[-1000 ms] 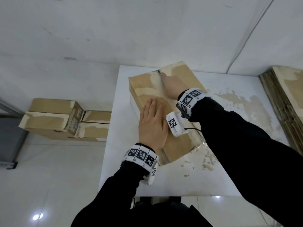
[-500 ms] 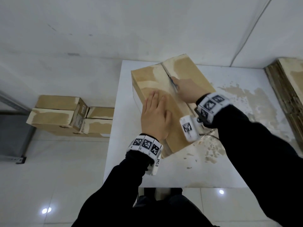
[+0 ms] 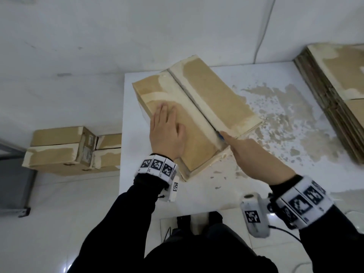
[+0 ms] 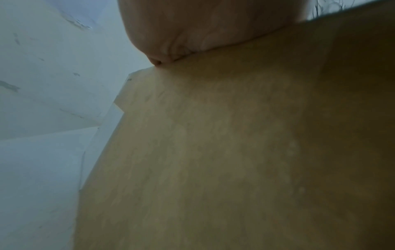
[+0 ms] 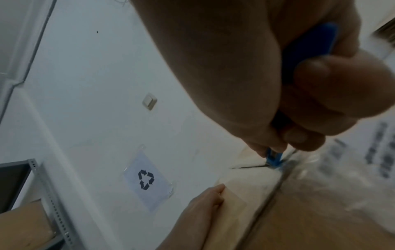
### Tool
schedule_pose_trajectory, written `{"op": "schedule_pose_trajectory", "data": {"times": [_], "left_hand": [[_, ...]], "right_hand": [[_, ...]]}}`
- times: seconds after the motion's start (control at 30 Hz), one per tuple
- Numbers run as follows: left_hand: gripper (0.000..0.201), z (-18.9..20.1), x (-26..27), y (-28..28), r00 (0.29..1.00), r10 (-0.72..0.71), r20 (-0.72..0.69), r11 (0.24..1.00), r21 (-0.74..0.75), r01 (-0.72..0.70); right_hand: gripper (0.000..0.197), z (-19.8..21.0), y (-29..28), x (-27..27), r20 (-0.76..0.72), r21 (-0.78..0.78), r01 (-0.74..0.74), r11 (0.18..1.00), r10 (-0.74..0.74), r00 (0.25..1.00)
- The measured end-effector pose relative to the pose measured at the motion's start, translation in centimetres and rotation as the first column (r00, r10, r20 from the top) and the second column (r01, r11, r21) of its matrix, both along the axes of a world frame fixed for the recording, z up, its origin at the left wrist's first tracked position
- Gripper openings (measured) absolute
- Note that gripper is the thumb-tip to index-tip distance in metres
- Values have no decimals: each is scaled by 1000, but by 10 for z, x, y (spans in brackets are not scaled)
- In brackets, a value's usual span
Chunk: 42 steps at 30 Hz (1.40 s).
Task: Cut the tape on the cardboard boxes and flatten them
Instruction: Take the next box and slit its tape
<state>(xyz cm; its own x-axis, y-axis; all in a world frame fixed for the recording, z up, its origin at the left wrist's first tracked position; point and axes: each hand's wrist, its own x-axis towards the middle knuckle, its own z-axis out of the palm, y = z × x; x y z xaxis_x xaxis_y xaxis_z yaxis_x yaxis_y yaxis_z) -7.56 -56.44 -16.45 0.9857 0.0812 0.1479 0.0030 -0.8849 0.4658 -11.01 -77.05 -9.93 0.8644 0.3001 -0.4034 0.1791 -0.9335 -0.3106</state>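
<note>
Knife at the near end of the box's top seam

The box [image 3: 195, 113] lies on the white table [image 3: 206, 194], set at an angle, its two top flaps meeting along a centre seam [image 3: 189, 95] covered with pale tape. The right hand [image 3: 254, 160] has its fingers curled round a blue knife [image 5: 274, 159], whose tip sits in the seam at the box's near edge; a dark slit shows in the seam just past the tip. The left hand [image 3: 167, 133] lies flat, fingers straight and together, pressing on the left flap. Scraps and brown patches mark the table to the right of the box. Flattened cardboard [image 3: 338, 91] is stacked at the table's right edge. More boxes [image 3: 65, 150] sit on the floor to the left.
</note>
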Motion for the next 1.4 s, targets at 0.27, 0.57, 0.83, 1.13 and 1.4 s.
{"op": "schedule_pose_trajectory", "data": {"times": [0.27,0.57,0.83,1.13,1.4], "left_hand": [[44,17,19,-7,762,-646,-44,717,308,625],[41,21,51,-14,585,-809,-49,547,301,781],[41,17,56,-23,654,-752,83,652,239,720],[36,16,55,-23,670,-721,178,692,223,686],[37,17,54,-26,656,-726,207,688,233,688]], "right_hand": [[64,-13,-15,-33,69,-19,99,995,-97,993],[54,-21,-25,-37,17,264,206,942,-218,976],[46,-27,-26,-29,-219,606,400,687,-340,915],[47,-21,-41,-41,-252,603,404,688,-316,915],[47,-9,-32,-42,-79,436,272,858,-265,961]]}}
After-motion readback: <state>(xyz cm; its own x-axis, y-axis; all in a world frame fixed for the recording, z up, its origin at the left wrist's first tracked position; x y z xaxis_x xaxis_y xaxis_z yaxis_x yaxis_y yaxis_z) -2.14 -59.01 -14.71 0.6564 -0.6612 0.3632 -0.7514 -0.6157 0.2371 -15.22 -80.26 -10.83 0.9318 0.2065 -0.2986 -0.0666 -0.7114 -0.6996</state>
